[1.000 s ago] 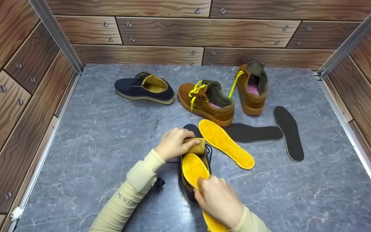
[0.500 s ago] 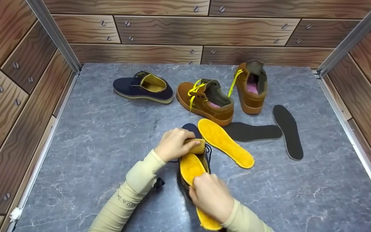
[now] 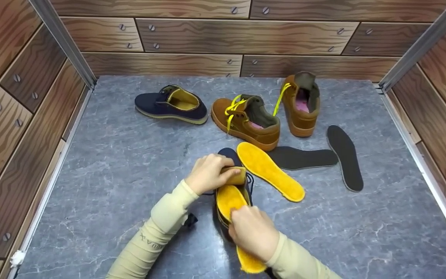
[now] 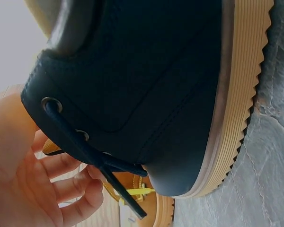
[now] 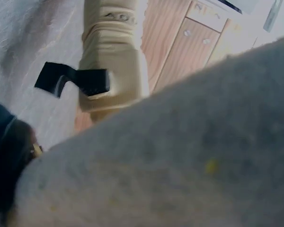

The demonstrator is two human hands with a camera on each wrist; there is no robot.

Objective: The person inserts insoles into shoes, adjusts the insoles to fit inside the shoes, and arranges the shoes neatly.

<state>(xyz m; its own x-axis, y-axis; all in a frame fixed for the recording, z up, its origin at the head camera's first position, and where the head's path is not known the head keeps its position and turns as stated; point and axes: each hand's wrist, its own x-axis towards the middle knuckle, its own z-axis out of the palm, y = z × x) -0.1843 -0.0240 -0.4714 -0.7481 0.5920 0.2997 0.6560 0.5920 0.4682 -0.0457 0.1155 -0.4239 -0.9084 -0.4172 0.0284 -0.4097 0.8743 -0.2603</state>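
In the head view my left hand [image 3: 210, 173] pinches the yellow-lined tongue [image 3: 237, 179] of a navy lace-up shoe, bending it toward the toe. The left wrist view has that navy shoe [image 4: 165, 94] from the side, with eyelets, a dark lace and a tan ridged sole on the floor. My right hand [image 3: 254, 232] grips a fuzzy yellow insole [image 3: 230, 199] around its middle. The insole's front end lies in the shoe opening, while its heel end sticks out behind. Its grey underside [image 5: 180, 142] fills much of the right wrist view.
A second yellow insole [image 3: 271, 172] lies right of the shoe, near two dark insoles [image 3: 304, 158]. Farther back stand two brown shoes [image 3: 246, 122] with yellow laces and another navy shoe [image 3: 170, 105]. Wood-patterned walls [image 3: 192, 37] enclose the grey marbled floor [image 3: 130, 155].
My right hand has shifted slightly left and away from me, carrying the yellow insole a little farther into the shoe. The left hand keeps its hold on the tongue.
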